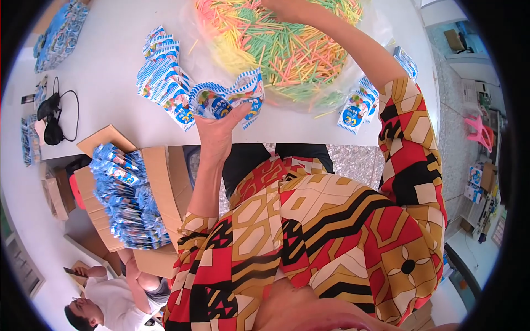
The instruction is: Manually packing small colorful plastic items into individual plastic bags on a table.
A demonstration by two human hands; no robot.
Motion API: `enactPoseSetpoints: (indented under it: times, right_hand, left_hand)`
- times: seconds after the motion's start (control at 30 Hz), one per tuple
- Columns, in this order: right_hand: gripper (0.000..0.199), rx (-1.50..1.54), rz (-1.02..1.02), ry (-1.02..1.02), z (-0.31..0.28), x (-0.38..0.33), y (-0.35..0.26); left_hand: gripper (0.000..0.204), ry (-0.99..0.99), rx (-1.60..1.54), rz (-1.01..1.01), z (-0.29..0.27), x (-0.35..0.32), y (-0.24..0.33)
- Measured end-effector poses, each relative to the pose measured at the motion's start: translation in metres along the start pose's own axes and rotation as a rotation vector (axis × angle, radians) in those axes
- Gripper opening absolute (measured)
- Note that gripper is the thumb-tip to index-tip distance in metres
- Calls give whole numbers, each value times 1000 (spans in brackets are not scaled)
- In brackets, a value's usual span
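My left hand (218,127) grips a blue-and-white printed packet (207,98) near the front edge of the white table, its thumb laid across the front. The packet bulges, and its exact opening is hard to make out. Beside it, a fanned row of similar flat packets (161,77) overlaps on the table. At the top edge of the view my right hand (280,7) reaches over a large heap of thin pink, green, yellow and orange sticks (303,52). Its fingers are cut off by the picture's edge. Clear plastic (361,55) lies around the heap.
More packets (353,112) lie under my right forearm. A cardboard box (160,193) full of packets stands left of my lap. A black strapped item (52,118) and a packet pile (61,36) sit on the table's left. A seated person (113,298) holds a phone behind the box.
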State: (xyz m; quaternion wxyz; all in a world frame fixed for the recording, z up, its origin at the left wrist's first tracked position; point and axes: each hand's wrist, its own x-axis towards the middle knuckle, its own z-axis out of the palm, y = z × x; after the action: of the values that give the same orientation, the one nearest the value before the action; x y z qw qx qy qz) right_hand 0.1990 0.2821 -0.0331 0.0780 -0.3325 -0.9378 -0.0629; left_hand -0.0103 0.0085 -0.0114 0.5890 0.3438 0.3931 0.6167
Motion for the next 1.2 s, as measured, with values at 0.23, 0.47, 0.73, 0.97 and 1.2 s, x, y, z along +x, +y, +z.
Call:
enactPoseSetpoints:
  times: [0.23,0.47,0.73,0.97,1.2]
  right_hand:
    - [20,223,360,43,4,-57,59]
    - [24,1034,564,282,-49,-86,13]
    - [13,729,614,378,-70,-103,-35]
    - [12,1355,330,452,-153,-94,-118]
    - [15,1263,-812,979,-113,-46,-137]
  left_hand:
    - [42,-78,23,-49,13,6,-12]
    - [41,-3,61,5,7,5,1]
    - [35,-27,49,46,14,19,-3]
    - [30,-37,66,107,12,15,-1]
    - [30,20,118,108,9,10,-2]
